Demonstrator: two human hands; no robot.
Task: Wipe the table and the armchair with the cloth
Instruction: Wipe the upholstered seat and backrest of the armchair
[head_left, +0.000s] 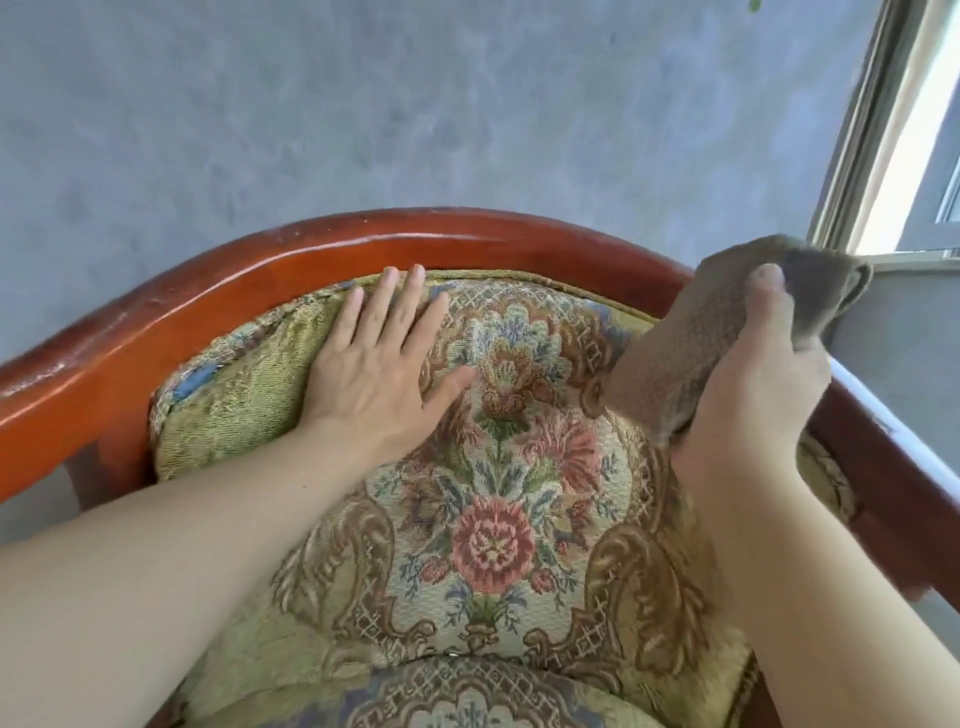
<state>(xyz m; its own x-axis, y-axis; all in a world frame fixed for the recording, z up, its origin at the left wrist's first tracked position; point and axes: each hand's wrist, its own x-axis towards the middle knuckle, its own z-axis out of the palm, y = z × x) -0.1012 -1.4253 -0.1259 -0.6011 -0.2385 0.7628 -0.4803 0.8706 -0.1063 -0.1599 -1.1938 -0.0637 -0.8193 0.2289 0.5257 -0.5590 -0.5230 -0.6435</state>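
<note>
The left hand (382, 364) is laid flat on the upper left part of the armchair's (493, 519) padded backrest, with the fingers straight and slightly spread and the fingertips reaching up to the top seam of the cushion. Nothing is held by it. The right hand (761, 384) is closed around the cloth (696, 332), a brownish, coarsely woven piece that is bunched in the fist; the thumb is pressed over the fabric from the front. The cloth is held against the upper right edge of the backrest, where the padding meets the wooden frame (322, 249), and one folded end is seen sticking out above and to the right of the hand. Both bare forearms are stretched forward across the upholstery from the bottom corners of the view.

The upholstery is patterned with pink and red flowers, blue leaves and brown scrolls on a yellowish-green ground. The padding is bordered by a curved, glossy reddish-brown wooden rail that runs over the top and down both sides. Behind the chair a mottled grey wall (415, 104) is seen, and a pale window frame (878, 135) is found at the upper right, just beyond the cloth.
</note>
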